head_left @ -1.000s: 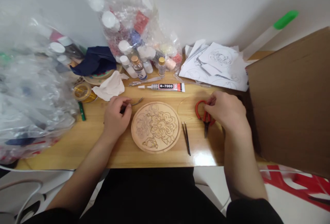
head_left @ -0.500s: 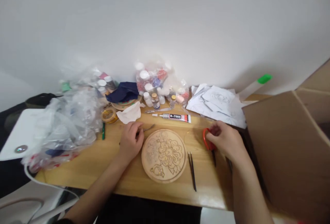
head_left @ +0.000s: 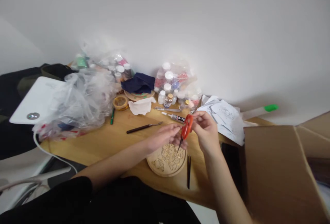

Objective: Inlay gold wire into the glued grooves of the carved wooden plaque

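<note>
Red-handled scissors (head_left: 187, 126) hang point-down over the round wooden board (head_left: 166, 164), held at the handles by my right hand (head_left: 206, 129). Beside them my left hand (head_left: 166, 137) reaches over the board's upper edge, its fingers stretched out and next to the scissors. Gold outlines of a flower pattern cover part of the board. Dark tweezers (head_left: 189, 172) lie just right of it. A dark-handled tool (head_left: 143, 127) rests on the table to the upper left. The glue tube (head_left: 175, 117) is partly hidden behind the scissors.
Plastic bags (head_left: 90, 97) and a white device (head_left: 38, 102) are on the left. A roll of golden wire or tape (head_left: 120, 103), small bottles (head_left: 168, 99) and drawn papers (head_left: 224, 114) line the back. A cardboard box (head_left: 273, 169) stands at the right.
My right hand has lifted the scissors from the right side and brought them over the board. My left hand has let go of the dark-handled tool and moved right. The view has shifted.
</note>
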Demonstrator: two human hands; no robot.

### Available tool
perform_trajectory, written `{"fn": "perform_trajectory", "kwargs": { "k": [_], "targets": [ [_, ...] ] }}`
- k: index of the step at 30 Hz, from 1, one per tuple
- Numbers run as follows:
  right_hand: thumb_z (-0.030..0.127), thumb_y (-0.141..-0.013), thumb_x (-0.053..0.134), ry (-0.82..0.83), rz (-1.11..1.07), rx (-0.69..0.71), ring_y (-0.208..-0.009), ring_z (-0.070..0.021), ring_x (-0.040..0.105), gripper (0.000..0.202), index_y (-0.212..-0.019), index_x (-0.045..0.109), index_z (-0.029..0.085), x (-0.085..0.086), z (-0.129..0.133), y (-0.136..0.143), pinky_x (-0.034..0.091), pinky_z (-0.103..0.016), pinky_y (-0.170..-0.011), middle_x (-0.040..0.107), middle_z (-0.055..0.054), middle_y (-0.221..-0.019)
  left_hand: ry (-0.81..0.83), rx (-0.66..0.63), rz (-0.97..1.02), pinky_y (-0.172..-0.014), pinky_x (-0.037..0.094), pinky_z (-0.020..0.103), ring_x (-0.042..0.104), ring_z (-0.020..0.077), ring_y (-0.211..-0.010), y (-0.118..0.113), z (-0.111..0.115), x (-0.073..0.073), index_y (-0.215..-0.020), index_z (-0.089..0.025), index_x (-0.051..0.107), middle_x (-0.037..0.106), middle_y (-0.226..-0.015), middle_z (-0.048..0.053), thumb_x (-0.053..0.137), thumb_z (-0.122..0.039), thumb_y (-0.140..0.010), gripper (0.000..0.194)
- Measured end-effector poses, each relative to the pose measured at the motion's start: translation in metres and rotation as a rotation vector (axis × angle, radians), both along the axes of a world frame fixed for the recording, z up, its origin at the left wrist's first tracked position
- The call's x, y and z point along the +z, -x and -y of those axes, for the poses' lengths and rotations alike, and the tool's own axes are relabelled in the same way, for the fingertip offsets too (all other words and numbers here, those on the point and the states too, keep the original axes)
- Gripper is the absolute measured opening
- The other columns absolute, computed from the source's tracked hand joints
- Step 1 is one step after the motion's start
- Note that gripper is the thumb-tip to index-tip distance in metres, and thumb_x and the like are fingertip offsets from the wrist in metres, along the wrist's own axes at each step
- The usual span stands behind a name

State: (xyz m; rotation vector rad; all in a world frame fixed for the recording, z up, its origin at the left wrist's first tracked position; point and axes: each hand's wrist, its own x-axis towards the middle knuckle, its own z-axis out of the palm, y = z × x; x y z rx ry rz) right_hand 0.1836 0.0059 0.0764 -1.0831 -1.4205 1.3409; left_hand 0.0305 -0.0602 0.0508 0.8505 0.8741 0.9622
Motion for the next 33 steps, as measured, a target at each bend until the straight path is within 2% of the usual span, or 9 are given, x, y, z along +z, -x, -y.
{"fn": "perform_trajectory", "kwargs": {
  "k": [4, 7, 11, 14, 18, 23, 26, 30, 33],
  "targets": [
    [0.035, -0.071, 0.067, 0.04, -0.005, 0.032, -0.053, -0.0099, 0.055, 0.028, -0.088, 0.049, 0.024, -0.007, -0.001, 0.022, 0.045, -0.023, -0.05, 0.061, 0.004, -0.07, 0.135, 0.053, 0.121, -0.075, 0.052, 0.031, 0.068, 0.0158, -0.073, 0.022, -0.001, -0.004, -0.099, -0.015, 0.063, 0.07, -0.081, 0.005, 0.076, -0.049, -0.073, 0.045],
    [0.039, -0.074, 0.066, 0.032, 0.048, 0.063, -0.054, -0.0106, 0.055, 0.03, -0.097, 0.053, 0.026, -0.009, 0.0, 0.027, 0.047, -0.025, -0.052, 0.064, 0.003, -0.076, 0.196, 0.089, 0.161, -0.07, 0.05, 0.028, 0.066, 0.0127, -0.067, 0.039, -0.002, -0.007, -0.094, -0.014, 0.066, 0.069, -0.078, 0.002, 0.08, -0.039, -0.071, 0.037],
    [0.043, -0.083, 0.059, -0.074, 0.272, 0.072, -0.073, -0.0153, 0.063, 0.021, -0.09, 0.063, 0.024, -0.009, 0.001, 0.029, 0.052, -0.03, -0.067, 0.068, -0.003, -0.083, 0.22, 0.079, 0.212, -0.066, 0.051, 0.029, 0.065, 0.0129, -0.064, 0.053, -0.003, -0.006, -0.109, -0.019, 0.066, 0.071, -0.082, 0.002, 0.078, -0.033, -0.073, 0.041],
    [0.042, -0.085, 0.053, -0.058, 0.389, 0.04, -0.064, -0.0148, 0.06, 0.025, -0.078, 0.064, 0.02, -0.009, 0.0, 0.03, 0.048, -0.028, -0.061, 0.064, -0.002, -0.069, 0.212, 0.026, 0.236, -0.064, 0.052, 0.031, 0.065, 0.0156, -0.061, 0.06, -0.001, -0.005, -0.112, -0.021, 0.067, 0.07, -0.069, 0.001, 0.074, -0.037, -0.075, 0.04],
    [0.039, -0.084, 0.05, 0.015, 0.549, 0.022, -0.05, -0.0123, 0.052, 0.03, -0.063, 0.058, 0.019, -0.01, 0.0, 0.03, 0.039, -0.025, -0.05, 0.057, 0.0, -0.054, 0.175, 0.012, 0.218, -0.064, 0.051, 0.032, 0.065, 0.017, -0.062, 0.064, 0.002, -0.009, -0.079, -0.017, 0.069, 0.069, -0.066, 0.005, 0.074, -0.041, -0.071, 0.026],
    [0.04, -0.086, 0.047, 0.047, 0.696, 0.049, -0.045, -0.0114, 0.046, 0.039, -0.053, 0.048, 0.02, -0.01, 0.008, 0.031, 0.032, -0.024, -0.047, 0.05, 0.002, -0.045, 0.133, 0.131, 0.065, -0.062, 0.047, 0.027, 0.059, 0.0123, -0.058, 0.06, 0.005, -0.014, -0.081, -0.016, 0.066, 0.065, -0.06, 0.0, 0.074, -0.045, -0.075, 0.03],
    [0.039, -0.085, 0.051, 0.011, 0.758, 0.071, -0.049, -0.013, 0.05, 0.033, -0.06, 0.056, 0.019, -0.003, 0.015, 0.032, 0.035, -0.026, -0.051, 0.056, 0.0, -0.052, 0.118, 0.2, -0.026, -0.053, 0.041, 0.024, 0.05, 0.0092, -0.048, 0.059, 0.006, -0.012, -0.071, -0.017, 0.061, 0.057, -0.05, -0.003, 0.069, -0.052, -0.078, 0.037],
    [0.035, -0.085, 0.059, -0.285, 0.839, -0.075, -0.076, -0.0202, 0.063, 0.023, -0.099, 0.064, 0.018, 0.013, 0.03, 0.034, 0.048, -0.033, -0.067, 0.07, -0.009, -0.092, 0.104, 0.258, -0.105, -0.05, 0.039, 0.023, 0.044, 0.0077, -0.043, 0.059, 0.007, -0.007, -0.057, -0.018, 0.054, 0.051, -0.044, -0.004, 0.064, -0.057, -0.08, 0.046],
    [0.028, -0.09, 0.056, -0.616, 0.842, 0.029, -0.092, -0.0228, 0.065, 0.022, -0.108, 0.062, 0.017, 0.019, 0.04, 0.038, 0.052, -0.036, -0.079, 0.069, -0.012, -0.099, 0.095, 0.268, -0.156, -0.049, 0.039, 0.024, 0.045, 0.0083, -0.042, 0.058, 0.007, -0.003, -0.053, -0.02, 0.05, 0.051, -0.044, -0.003, 0.06, -0.055, -0.082, 0.047]
  ]
}}
